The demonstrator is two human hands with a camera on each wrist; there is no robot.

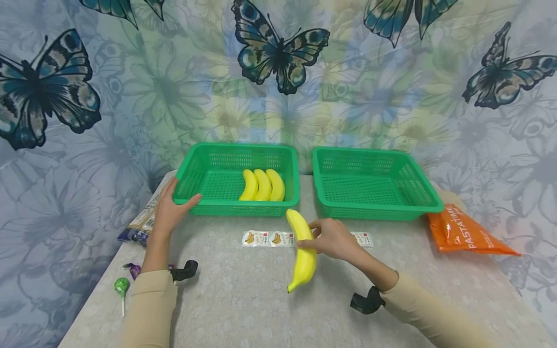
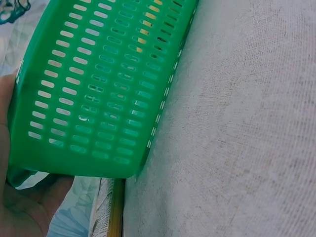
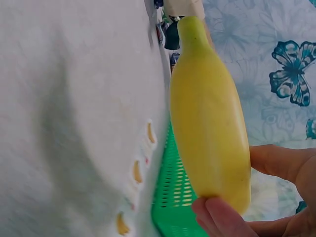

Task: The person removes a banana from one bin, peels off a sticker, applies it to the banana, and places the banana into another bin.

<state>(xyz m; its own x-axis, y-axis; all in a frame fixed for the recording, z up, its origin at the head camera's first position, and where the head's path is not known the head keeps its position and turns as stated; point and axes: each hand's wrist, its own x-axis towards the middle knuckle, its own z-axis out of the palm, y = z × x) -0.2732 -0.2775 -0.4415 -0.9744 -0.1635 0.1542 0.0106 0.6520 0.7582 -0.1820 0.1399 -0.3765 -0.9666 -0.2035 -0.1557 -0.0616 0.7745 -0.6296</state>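
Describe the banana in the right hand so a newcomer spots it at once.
Find the two green baskets at the back of the table. In front of the gap between them, the right hand holds a yellow banana. It alone is held; the other three bananas lie in the left basket.

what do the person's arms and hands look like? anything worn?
Plain beige long sleeves: left sleeve, right sleeve, no markings visible. Black wrist attachments on both, left attachment and right attachment. Left hand and right hand are bare, no gloves. No cables visible.
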